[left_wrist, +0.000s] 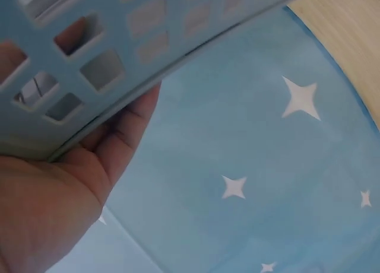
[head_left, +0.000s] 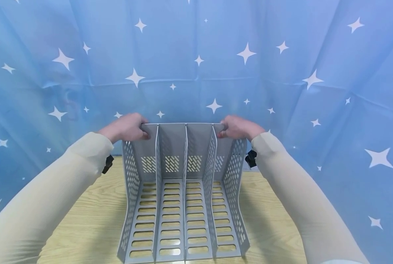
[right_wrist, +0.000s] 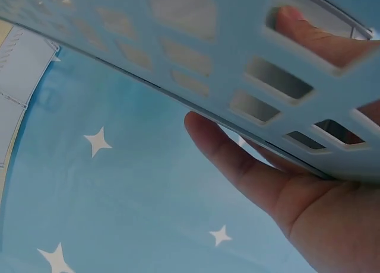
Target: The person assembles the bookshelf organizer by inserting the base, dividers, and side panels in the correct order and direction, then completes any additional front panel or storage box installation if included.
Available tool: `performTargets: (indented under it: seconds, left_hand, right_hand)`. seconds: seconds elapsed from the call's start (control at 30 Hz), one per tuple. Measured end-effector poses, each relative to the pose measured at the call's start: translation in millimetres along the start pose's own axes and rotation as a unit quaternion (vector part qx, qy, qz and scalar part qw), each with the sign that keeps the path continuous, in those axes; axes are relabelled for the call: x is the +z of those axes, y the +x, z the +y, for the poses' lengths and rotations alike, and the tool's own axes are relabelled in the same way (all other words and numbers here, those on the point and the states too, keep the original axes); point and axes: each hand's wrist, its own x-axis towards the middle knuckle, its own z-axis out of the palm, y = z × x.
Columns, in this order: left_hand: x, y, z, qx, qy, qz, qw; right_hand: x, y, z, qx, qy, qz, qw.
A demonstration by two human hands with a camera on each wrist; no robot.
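A grey plastic file rack (head_left: 173, 146) with upright dividers, perforated sides and a slotted base stands in the middle of the head view. My left hand (head_left: 128, 127) grips the top left corner of its back panel, thumb on the inner face and fingers behind. At the opposite top corner my right hand (head_left: 237, 127) holds on the same way. In the left wrist view, fingers (left_wrist: 127, 127) lie behind the perforated side panel (left_wrist: 113, 47). The right wrist view shows the thumb (right_wrist: 314, 35) through a hole in the rack's side, with a finger stretched along the back.
A wood-grain table (head_left: 94, 209) lies beneath the rack. Behind it hangs a blue curtain (head_left: 196, 47) printed with white stars. A pale flat object (right_wrist: 27, 71) with printed lines shows at the left edge of the right wrist view.
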Motion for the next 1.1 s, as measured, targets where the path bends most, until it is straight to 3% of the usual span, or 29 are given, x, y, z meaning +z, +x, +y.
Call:
performTargets:
  seconds: [0.13,0.33,0.53,0.67,0.77,0.9,1.1]
  left_hand:
    - [-5.1,-7.2,5.6,0.010,-0.005,0.006,0.9999]
    - [-7.5,-15.8,5.9,0.010,0.013,0.007,0.9998]
    - [-11.7,-13.9,17.5,0.010,0.075,-0.007,0.9971]
    - [-24.5,-5.9,42.2,0.019,0.092,-0.013,0.9955]
    - [-29.6,5.2,61.5,0.024,0.093,-0.018,0.9952]
    - [-21.5,23.0,81.1,0.016,0.118,-0.022,0.9926]
    - [4.2,38.8,97.0,-0.023,0.115,-0.033,0.9925]
  right_hand:
    - [-2.3,-3.4,-1.1,-0.003,0.019,0.002,0.9998]
    - [1.3,-2.1,-4.7,-0.016,0.007,0.024,0.9996]
    - [1.5,-3.1,-11.0,-0.005,-0.054,0.013,0.9984]
    - [-14.2,-5.0,-25.8,-0.019,-0.100,-0.014,0.9947]
    - [-26.3,-4.1,-43.0,-0.049,-0.103,0.006,0.9935]
    - [-25.1,-0.6,-66.1,-0.077,-0.101,0.041,0.9911]
    - [-1.9,8.3,-89.0,-0.046,-0.133,0.008,0.9899]
